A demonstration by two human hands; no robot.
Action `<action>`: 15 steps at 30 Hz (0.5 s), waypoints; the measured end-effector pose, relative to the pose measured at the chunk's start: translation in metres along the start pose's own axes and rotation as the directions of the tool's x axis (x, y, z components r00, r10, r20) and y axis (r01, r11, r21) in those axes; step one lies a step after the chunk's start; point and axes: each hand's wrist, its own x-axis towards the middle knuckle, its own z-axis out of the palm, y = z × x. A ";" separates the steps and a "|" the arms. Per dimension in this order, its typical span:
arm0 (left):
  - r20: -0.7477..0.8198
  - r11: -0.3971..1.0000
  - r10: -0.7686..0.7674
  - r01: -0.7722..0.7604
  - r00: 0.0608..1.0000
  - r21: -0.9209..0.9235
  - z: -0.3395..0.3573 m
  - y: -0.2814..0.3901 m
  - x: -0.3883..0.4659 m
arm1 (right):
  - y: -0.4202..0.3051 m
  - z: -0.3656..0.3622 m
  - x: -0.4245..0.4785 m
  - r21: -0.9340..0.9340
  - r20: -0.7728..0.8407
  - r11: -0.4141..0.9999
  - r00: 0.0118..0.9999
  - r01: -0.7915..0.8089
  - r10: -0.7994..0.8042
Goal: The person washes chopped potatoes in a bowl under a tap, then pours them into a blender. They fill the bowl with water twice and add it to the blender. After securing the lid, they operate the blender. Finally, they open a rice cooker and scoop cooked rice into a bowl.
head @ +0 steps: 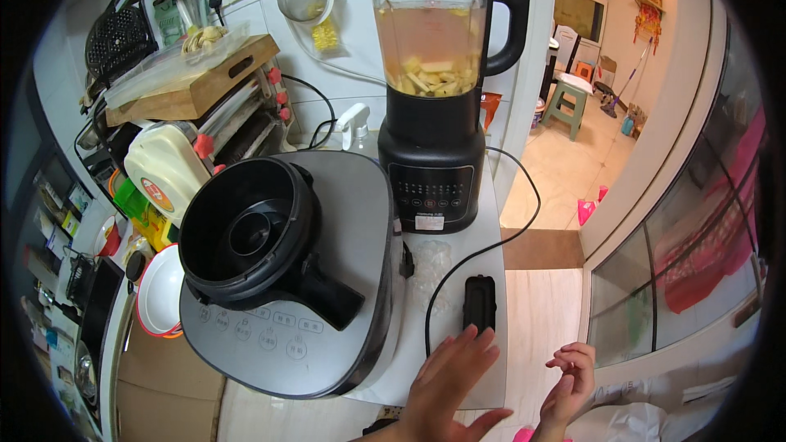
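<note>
My left hand (448, 377) is spread over the front edge of the white counter (424, 374) and holds nothing. Its fingertips are at the near end of a black oblong plastic piece (479, 302); I cannot tell whether they touch it. To the right, past the counter's edge, my right hand (571, 377) is raised with loosely bent fingers, also empty. Behind them stands a black blender base (433, 153), its clear jug (430, 31) holding pinkish liquid and pale chopped pieces. A black round appliance bowl with a spout (270, 270) rests on a grey electric cooker (344, 215).
A black power cord (460, 261) loops across the counter beside a crumpled clear plastic bag (430, 264). A white spray bottle (355, 126) stands behind the cooker. At left are a red-rimmed white bowl (161, 294) and a wooden tray (215, 83). A glass door (669, 209) stands right.
</note>
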 end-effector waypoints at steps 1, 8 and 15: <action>0.011 1.000 -0.018 0.018 1.000 0.010 0.000 0.000 0.003 | -0.004 -0.002 -0.002 0.010 -0.010 1.000 1.000 -0.013 0.014; 0.054 0.977 -0.213 0.213 0.976 0.011 -0.030 0.069 0.028 | -0.076 -0.037 -0.008 -0.002 0.020 0.993 0.993 -0.117 0.117; 0.440 0.748 -0.622 0.657 0.648 0.091 -0.083 0.136 -0.110 | -0.247 -0.074 -0.009 0.006 0.296 0.922 0.881 -0.387 0.368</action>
